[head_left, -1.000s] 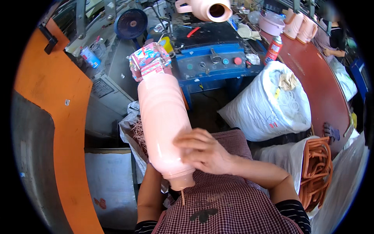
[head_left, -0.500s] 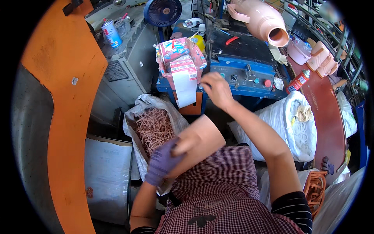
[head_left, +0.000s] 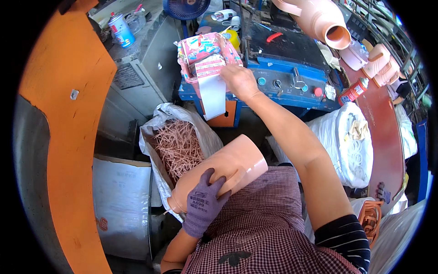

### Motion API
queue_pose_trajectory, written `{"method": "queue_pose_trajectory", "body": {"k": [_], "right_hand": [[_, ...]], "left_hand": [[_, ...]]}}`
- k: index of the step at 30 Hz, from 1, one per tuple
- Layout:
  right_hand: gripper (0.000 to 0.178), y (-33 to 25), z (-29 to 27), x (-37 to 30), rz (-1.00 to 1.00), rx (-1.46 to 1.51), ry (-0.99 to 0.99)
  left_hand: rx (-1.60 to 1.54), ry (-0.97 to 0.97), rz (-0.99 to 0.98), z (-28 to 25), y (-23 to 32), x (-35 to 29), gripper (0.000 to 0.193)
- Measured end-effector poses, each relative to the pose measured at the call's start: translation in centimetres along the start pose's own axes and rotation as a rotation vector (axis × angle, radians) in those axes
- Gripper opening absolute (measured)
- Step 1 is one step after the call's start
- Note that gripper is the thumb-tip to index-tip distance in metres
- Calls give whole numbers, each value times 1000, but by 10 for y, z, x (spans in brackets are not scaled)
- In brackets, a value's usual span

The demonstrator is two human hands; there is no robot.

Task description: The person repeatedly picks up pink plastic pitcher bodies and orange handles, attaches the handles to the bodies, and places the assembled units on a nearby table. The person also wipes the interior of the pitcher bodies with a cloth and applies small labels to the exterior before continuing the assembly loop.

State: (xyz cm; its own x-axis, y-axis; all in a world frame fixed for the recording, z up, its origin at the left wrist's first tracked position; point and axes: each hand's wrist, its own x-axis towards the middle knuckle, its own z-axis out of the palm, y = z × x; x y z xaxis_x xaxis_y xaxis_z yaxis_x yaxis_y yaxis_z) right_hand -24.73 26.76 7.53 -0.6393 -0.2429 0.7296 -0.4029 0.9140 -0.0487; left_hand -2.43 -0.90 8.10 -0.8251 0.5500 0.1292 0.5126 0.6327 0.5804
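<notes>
A pink plastic jug body [head_left: 226,164], a hollow cylinder narrowing toward its lower left end, lies tilted across my lap. My left hand [head_left: 204,203], in a purple knitted glove, holds it from the near side with fingers spread over its wall. My bare right hand [head_left: 240,82] reaches forward, its bent fingers closed at the right edge of a label strip [head_left: 213,97]. That strip, white with pink-and-white printed labels at its top, hangs over the front of a pink basket [head_left: 186,68]. My fingertips partly hide the strip's edge.
Below the basket stands a sack [head_left: 153,112] of thin pink plastic scraps. A blue machine [head_left: 292,91] lies ahead, with a larger pink jug [head_left: 319,20] above it. To the right are a white sack [head_left: 337,132] of rings and a red spray can [head_left: 353,92]. An orange panel [head_left: 75,132] borders the left.
My right hand has moved left and forward to the label strip. The jug body, blurred before, has turned in my left hand, whose gloved back now shows. The view has shifted slightly.
</notes>
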Motion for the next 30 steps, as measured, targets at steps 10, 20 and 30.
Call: {"method": "queue_pose_trajectory", "body": {"k": [10, 20, 30], "right_hand": [[16, -2, -6, -27, -136, 42, 52], [8, -84, -146, -206, 1240, 1040, -48], [8, -103, -139, -227, 1165, 1091, -82]], "left_hand": [[94, -40, -37, 17, -1, 5, 43], [127, 0, 24, 25, 22, 0, 41], [152, -23, 63, 35, 37, 1, 43]]}}
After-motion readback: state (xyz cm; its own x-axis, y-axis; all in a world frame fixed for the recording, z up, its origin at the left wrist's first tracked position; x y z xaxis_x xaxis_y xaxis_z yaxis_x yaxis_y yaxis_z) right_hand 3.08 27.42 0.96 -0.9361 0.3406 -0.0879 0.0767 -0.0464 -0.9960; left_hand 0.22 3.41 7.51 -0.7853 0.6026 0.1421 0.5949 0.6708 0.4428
